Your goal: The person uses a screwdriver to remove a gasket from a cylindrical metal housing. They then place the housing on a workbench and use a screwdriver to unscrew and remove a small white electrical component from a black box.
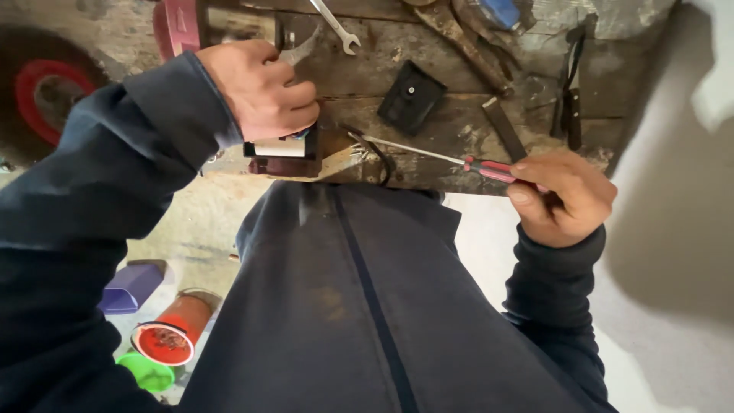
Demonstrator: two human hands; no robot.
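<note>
L grip (264,92) closed on small black-and-white boxy part (281,145); R grip (564,197) closed on red-handled thin steel screwdriver (489,169). Below L: round red plastic tub (162,343) w/ small bits.

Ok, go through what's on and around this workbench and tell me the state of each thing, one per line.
Left hand: closed around a small black-and-white block at the bench edge.
Right hand: gripping the red-handled screwdriver, its thin shaft pointing towards the block.
Silver open-ended spanner: lying loose on the bench.
Flat black square part: lying flat, untouched.
Red cylindrical can: upright on the floor, open, small bits inside.
Green cup: open.
</note>
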